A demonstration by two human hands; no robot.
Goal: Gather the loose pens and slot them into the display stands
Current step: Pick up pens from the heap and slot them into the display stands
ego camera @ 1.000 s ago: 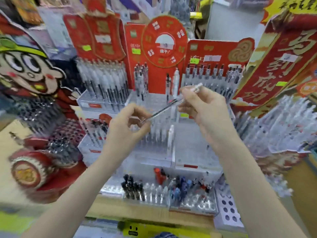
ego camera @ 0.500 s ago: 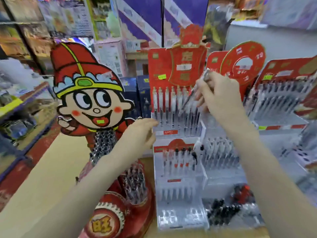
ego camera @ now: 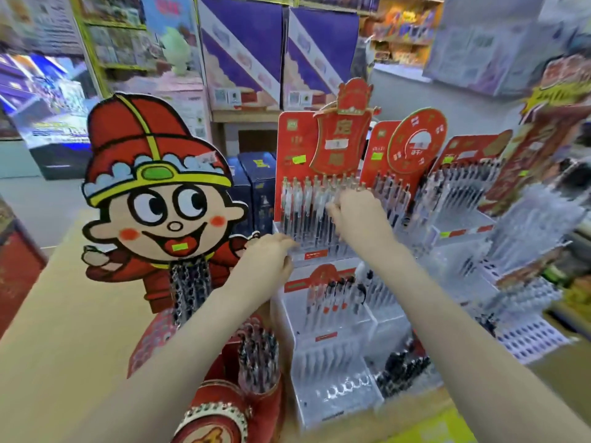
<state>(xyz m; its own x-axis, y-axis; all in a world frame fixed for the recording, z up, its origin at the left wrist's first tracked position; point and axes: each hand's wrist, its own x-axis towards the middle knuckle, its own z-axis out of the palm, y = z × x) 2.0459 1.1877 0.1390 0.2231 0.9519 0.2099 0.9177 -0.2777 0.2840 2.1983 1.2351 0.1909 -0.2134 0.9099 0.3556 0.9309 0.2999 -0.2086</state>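
Observation:
A tiered clear display stand [ego camera: 315, 254] with a red backboard holds a top row of clear pens [ego camera: 303, 206]. My right hand [ego camera: 355, 215] reaches into that row, its fingertips pinched on a pen there; blur hides the pen's outline. My left hand [ego camera: 268, 254] hangs loosely curled beside the left front corner of the stand's upper tier and holds nothing. A lower tier [ego camera: 332, 302] carries a few pens with red and black parts. Further stands with pens [ego camera: 457, 199] sit to the right.
A cardboard cartoon figure in a red hat [ego camera: 153, 199] stands to the left with pens under it. A red round tub of pens [ego camera: 256, 356] sits near the front. Black caps lie in a clear tray [ego camera: 403, 369]. Purple boxes [ego camera: 243, 52] fill shelves behind.
The view has swung left and steadied. My right hand has come down with the pen from above the stand into the top row. My left hand has moved right toward the stand's corner.

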